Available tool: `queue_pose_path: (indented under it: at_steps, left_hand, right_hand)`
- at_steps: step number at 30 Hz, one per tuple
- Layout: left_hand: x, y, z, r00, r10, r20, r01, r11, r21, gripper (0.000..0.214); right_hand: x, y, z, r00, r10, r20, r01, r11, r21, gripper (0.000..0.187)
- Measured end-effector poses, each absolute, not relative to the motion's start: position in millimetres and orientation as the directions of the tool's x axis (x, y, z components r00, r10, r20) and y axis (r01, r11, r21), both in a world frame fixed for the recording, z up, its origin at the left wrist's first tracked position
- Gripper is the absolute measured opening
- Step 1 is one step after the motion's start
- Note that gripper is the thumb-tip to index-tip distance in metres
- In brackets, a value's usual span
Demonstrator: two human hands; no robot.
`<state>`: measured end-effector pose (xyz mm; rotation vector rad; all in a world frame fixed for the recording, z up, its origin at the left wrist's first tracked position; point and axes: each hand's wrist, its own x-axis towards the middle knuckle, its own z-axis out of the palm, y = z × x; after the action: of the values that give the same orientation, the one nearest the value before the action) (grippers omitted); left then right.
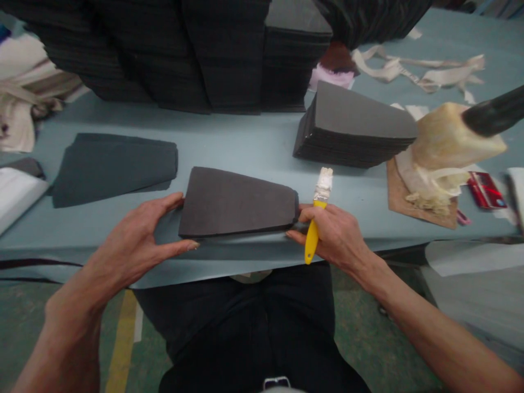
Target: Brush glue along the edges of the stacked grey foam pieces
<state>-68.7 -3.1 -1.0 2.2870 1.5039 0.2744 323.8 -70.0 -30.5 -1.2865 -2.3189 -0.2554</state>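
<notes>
A small stack of dark grey tapered sheets lies near the table's front edge, its wide end to the left. At that wide end is my left hand, thumb and fingers spread around the corners. My right hand holds a yellow-handled paintbrush, its bristles pointing away from me and coated white. The thumb and fingertips of that hand also reach the narrow right end of the stack. Farther left, more dark tapered sheets lie loosely overlapped.
Tall stacks of black sheets stand along the back. Behind the brush sits a neat pile of tapered sheets. At right, a glue-crusted pale container has a dark handle in it. Cloth lies at left, fabric strips at back right.
</notes>
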Motion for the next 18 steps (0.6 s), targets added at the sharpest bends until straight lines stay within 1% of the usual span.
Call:
queue_pose_path:
  at_steps: [4, 9, 16, 18]
  left_hand:
    - [-72.2, -5.1, -7.5, 0.418, 0.908, -0.033, 0.838, -0.372, 0.399, 0.118]
    - [-75.3, -7.8, -13.0, 0.438, 0.898, -0.037, 0.824, -0.385, 0.417, 0.111]
    - [-76.2, -10.3, -12.3, 0.401, 0.914, -0.058, 0.816, -0.328, 0.475, 0.122]
    - [-77.3, -10.4, -13.0, 0.385, 0.920, -0.067, 0.816, -0.306, 0.490, 0.122]
  right_hand:
    - [324.0, -69.6, -33.3, -0.440, 0.749, 0.496, 0.840, 0.538, -0.066, 0.026]
    - [324.8, -71.0, -37.2, -0.432, 0.753, 0.497, 0.845, 0.531, -0.069, 0.029]
    - [324.7, -73.3, -36.7, -0.401, 0.774, 0.490, 0.838, 0.526, -0.145, 0.032]
    - [323.8, -73.6, -36.6, -0.392, 0.778, 0.491, 0.836, 0.524, -0.162, 0.033]
